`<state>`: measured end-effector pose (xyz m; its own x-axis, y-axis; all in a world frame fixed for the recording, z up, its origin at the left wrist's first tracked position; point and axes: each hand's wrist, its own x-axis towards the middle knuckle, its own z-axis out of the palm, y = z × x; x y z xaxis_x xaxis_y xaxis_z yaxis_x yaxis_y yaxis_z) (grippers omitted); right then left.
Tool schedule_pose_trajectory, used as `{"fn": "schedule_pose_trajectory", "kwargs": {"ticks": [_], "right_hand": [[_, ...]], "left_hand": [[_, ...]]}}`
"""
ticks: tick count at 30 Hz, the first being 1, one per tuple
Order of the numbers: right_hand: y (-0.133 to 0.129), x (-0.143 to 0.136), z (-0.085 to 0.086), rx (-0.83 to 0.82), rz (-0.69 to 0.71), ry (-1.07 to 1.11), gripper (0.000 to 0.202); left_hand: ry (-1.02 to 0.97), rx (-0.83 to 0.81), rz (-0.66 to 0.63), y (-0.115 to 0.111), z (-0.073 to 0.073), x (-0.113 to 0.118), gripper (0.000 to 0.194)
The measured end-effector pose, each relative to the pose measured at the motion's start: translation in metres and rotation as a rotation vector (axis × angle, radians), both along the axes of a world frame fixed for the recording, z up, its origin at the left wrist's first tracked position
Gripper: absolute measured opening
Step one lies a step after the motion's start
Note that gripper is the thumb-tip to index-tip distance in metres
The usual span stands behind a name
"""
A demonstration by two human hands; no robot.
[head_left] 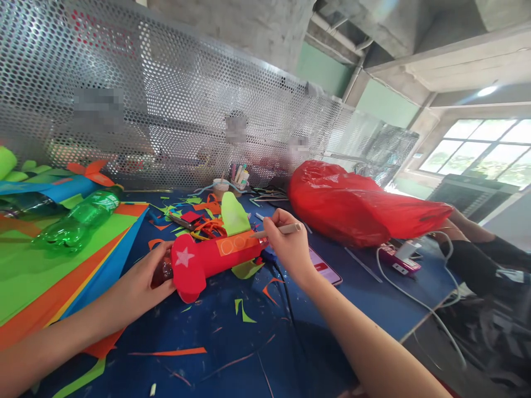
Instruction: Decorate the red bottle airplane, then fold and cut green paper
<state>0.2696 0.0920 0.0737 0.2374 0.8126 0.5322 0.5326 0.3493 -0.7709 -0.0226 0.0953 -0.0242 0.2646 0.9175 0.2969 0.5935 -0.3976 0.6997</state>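
My left hand (pixel 145 279) is wrapped round the end of a plastic bottle covered in red paper (pixel 215 264), which lies tilted above the table. A red flap with a pale star (pixel 184 256) sticks out beside my fingers. Along the bottle runs an orange paper strip (pixel 238 242) with pale circle outlines. Between the fingers of my right hand (pixel 290 249) is a light-coloured marker (pixel 290 228), its tip at the right end of the strip. Behind the bottle stands a lime green paper piece (pixel 233 213); I cannot tell whether it is attached.
A green bottle (pixel 81 218) lies on coloured sheets (pixel 120 237) at left. Paper scraps (pixel 207 226) litter the blue table (pixel 232 354). A red plastic bag (pixel 348 202), phone (pixel 326 266) and power strip (pixel 398 260) with cables are at right. Perforated metal panels (pixel 186 110) stand behind.
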Motion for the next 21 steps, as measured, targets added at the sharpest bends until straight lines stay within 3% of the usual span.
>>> {"fn": "schedule_pose_trajectory", "kwargs": {"ticks": [5,21], "right_hand": [[-0.0003,-0.0006,-0.0004,-0.006,-0.009,0.016,0.028],[0.0008,-0.0028,-0.0035,-0.040,0.066,-0.003,0.030]], "left_hand": [[-0.009,0.028,-0.015,-0.0005,0.0013,0.0016,0.064],[-0.026,0.010,-0.023,-0.0015,0.0032,0.0025,0.066]]}}
